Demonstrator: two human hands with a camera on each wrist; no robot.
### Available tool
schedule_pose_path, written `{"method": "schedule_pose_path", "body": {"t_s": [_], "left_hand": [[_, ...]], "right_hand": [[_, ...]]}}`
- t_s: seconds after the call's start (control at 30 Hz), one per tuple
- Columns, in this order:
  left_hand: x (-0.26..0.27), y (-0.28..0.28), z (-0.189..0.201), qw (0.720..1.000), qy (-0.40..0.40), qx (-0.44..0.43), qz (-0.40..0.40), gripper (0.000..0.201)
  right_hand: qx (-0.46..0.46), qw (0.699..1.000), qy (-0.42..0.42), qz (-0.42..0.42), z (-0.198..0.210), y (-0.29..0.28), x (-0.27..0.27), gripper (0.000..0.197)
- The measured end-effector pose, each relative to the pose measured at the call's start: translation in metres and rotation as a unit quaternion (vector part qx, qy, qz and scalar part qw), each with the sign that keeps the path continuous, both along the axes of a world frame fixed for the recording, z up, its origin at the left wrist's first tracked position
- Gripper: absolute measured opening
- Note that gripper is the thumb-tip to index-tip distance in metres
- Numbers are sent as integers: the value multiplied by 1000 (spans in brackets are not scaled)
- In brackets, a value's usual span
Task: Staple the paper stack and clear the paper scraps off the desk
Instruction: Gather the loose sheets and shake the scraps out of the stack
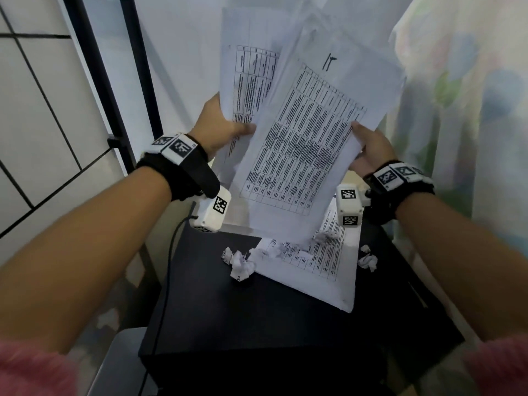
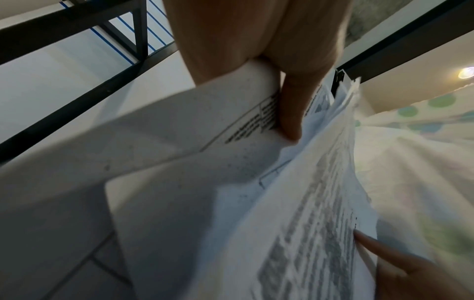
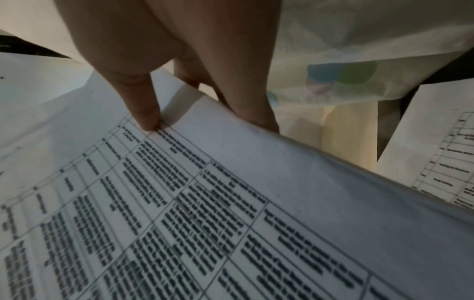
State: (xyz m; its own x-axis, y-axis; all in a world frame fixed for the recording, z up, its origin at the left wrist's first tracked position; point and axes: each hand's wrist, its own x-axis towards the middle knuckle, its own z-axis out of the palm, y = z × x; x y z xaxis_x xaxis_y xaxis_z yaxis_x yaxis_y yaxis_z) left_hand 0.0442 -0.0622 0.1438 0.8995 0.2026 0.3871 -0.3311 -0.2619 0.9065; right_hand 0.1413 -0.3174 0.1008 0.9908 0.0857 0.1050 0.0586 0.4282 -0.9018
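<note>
Both hands hold printed sheets up above the black desk [image 1: 257, 324]. My left hand [image 1: 220, 130] pinches the rear sheets [image 1: 251, 78], thumb on the front, as the left wrist view shows on the sheets [image 2: 179, 162]. My right hand [image 1: 368, 147] grips the right edge of the front sheets [image 1: 308, 144], thumb on the printed table [image 3: 179, 203]. The two bundles are fanned apart, not squared. One printed sheet [image 1: 323, 267] still lies on the desk. Crumpled paper scraps [image 1: 240, 264] sit by its left edge, more scraps [image 1: 368, 260] by its right. No stapler is in view.
A black cable [image 1: 165, 281] runs down the desk's left side. A black metal frame [image 1: 105, 90] and tiled wall stand at the left. A pale dotted curtain [image 1: 463, 95] hangs at the right. A grey surface [image 1: 120, 364] sits low beside the desk.
</note>
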Motion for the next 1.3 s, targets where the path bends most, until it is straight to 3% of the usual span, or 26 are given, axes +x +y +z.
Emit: {"method": "schedule_pose_path", "body": {"t_s": [0.07,0.3,0.37,0.5,0.63,0.7,0.8,0.87,0.97,1.03,1.07,1.1,1.2,1.3], "left_hand": [[-3,2,7,999,9,0,-32,56],[-8,1,17,992,21,12,-125,46],[-7,-4,12,992,24,10,-127,46],[-8,-19,1,993,24,24,-116,38],[-11,-28,1,997,-3,-12,-72,21],[-11,-26,4,999,-4,-27,-46,15],[-8,-20,5,999,3,-46,-26,28],[-10,-17,4,998,12,-55,-38,27],[-16,-18,3,994,12,-82,-74,11],[-17,-22,3,995,11,-79,-63,54],[-16,-25,2,996,7,-76,-56,67],[-16,-28,3,997,0,-64,-53,69],[-19,-37,8,999,0,-22,-47,46],[-15,-37,5,999,-8,33,-11,55]], "right_hand": [[3,999,-22,30,5,0,-3,9],[6,996,-85,23,15,2,-4,55],[-3,996,-86,-14,16,5,-3,54],[-51,981,-61,-178,17,12,0,48],[-111,964,-83,-228,14,13,11,80],[-137,958,-79,-239,20,17,-4,77],[-143,957,-89,-237,19,11,-5,39],[-143,957,-93,-234,19,9,-4,24],[-147,954,-100,-239,24,12,-8,30],[-153,946,-102,-267,27,18,-12,39],[-160,941,-108,-276,28,22,-14,39],[-167,938,-110,-284,29,24,-13,35],[-174,937,-97,-288,35,33,-16,30],[-179,943,-100,-262,40,38,-20,30]]}}
